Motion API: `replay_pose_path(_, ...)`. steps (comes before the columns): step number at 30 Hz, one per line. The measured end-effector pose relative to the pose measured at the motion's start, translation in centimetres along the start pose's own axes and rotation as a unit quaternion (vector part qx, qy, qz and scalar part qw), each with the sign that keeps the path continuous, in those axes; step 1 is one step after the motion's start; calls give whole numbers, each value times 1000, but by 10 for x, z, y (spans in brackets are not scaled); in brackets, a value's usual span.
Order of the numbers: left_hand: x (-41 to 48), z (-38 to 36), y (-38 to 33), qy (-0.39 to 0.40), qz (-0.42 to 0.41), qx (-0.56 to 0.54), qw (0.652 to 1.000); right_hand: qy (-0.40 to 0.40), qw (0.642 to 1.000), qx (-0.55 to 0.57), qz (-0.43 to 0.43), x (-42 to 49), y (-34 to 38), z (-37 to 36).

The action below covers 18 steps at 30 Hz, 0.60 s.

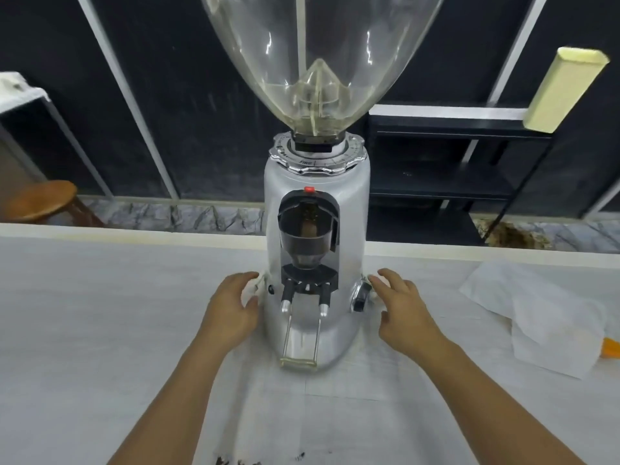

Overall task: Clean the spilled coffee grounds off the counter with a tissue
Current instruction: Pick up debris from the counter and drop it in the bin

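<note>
On the pale counter [100,330], seen from the single head view, one silver coffee grinder [317,229] is set upright at the centre. It is topped by one clear hopper [318,62], and no beans can be seen inside. One red button [309,189] is placed above the grinder's dark chute. Two metal-tipped prongs [285,303] are fixed below the chute, and one black knob [359,297] is mounted low on its right side.

Two bare hands are held at the grinder's base, one on each side. The left hand [231,308] is kept loosely curved just beside the left flank. The right hand [402,313] is spread and relaxed just beside the knob. Nothing is grasped by either hand, and whether the fingertips touch the metal cannot be told.

The spilled coffee grounds [235,460] are seen as a few small dark patches between the forearms, at the near edge of the picture and well apart from the grinder. They are cut off by the frame, so an exact count cannot be given. The tissue [543,323] is laid flat on the counter to the right, well apart from both hands. It looks like two overlapping white sheets. One orange object [611,350] is partly cut off just beside it.

Beyond the counter, one wooden stool [40,201] is seen at the left and one black shelf unit [453,169] at the right. One pale yellow box [563,92] is seen tilted at the shelf's upper right corner.
</note>
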<state>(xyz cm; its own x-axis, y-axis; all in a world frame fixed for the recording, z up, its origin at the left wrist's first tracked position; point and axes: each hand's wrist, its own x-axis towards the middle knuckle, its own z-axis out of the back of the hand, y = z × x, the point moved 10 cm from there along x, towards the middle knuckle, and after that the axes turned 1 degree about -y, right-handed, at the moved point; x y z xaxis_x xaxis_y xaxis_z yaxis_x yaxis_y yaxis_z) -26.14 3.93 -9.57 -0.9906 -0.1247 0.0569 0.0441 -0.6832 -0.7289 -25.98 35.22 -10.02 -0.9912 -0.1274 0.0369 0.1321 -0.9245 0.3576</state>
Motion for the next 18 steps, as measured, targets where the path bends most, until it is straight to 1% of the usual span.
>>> replay_pose_path(2,26,-15,-4,36,-32,36,998,-3,999,-36,27,17,1,-10)
replay_pose_path(4,41,-28,-6,64,-31,84,994,-4,998,-40,47,28,0,-19)
replay_pose_path(6,46,-35,-9,71,-41,146,986,-9,997,-53,61,33,-2,-24)
replay_pose_path(7,45,-34,-12,61,-50,162,984,-10,996,-58,63,34,-5,-26)
replay_pose_path(10,37,-26,-7,32,-51,168,984,-25,997,-51,55,25,-17,-29)
replay_pose_path(13,16,-22,3,33,-49,171,984,-45,996,-38,69,3,-14,-27)
replay_pose_path(18,-44,-11,21,43,-5,141,989,-34,993,-53,97,-53,7,-33)
